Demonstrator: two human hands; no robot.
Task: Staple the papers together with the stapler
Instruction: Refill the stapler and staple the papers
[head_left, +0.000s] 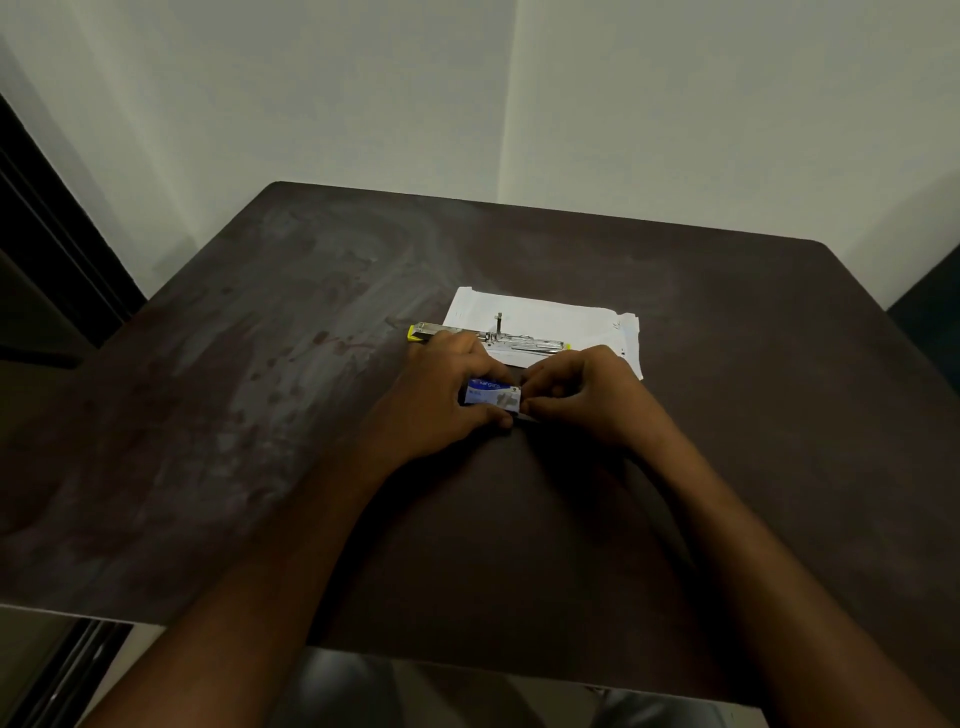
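Centrally on the dark table (208, 415), the left hand (441, 395) clasps a small blue staple box (492, 397), while the right hand (582, 397) pinches its right end. Just beyond them, the opened yellow-tipped stapler (519, 340) lies across the white papers (545, 317).

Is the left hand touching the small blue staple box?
Touching. The head view shows the left hand with thumb and fingers wrapped around the blue staple box.

stapler (488, 338) on papers (545, 322) — staple box (492, 396) before them, on table (260, 364)
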